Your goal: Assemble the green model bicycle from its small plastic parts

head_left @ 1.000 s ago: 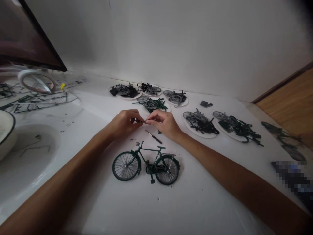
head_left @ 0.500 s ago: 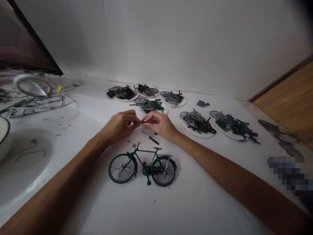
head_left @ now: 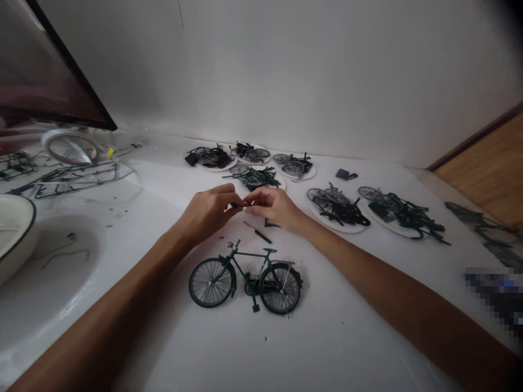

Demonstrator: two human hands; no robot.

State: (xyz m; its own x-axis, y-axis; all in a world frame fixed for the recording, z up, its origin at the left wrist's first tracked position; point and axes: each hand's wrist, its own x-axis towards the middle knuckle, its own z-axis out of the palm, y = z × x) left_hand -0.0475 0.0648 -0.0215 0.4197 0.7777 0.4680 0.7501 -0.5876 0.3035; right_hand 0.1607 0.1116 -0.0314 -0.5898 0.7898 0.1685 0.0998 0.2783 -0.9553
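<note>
My left hand [head_left: 212, 211] and my right hand [head_left: 275, 207] meet above the middle of the white table, fingertips pinched together. Between them is a small dark part [head_left: 237, 205], mostly covered by the fingers; its kind cannot be made out. Both hands seem to grip it. Just below lies a thin craft knife or similar slim tool [head_left: 258, 232] with a dark handle. Nearer to me a green model bicycle [head_left: 247, 277] lies flat on its side, with grey spoked wheels. Part of a dark piece [head_left: 271, 222] shows under my right hand.
Several white plates with bicycle parts stand along the back, one with green parts [head_left: 255, 177], another at right with black parts [head_left: 339, 209]. Left are a tape roll [head_left: 70, 146], green part frames [head_left: 77, 179], a white bowl [head_left: 18, 231] and a dark-framed screen [head_left: 53, 71].
The whole view has shifted slightly, so things appear farther right. My fingers have moved a little around the small part, still held between both hands.
</note>
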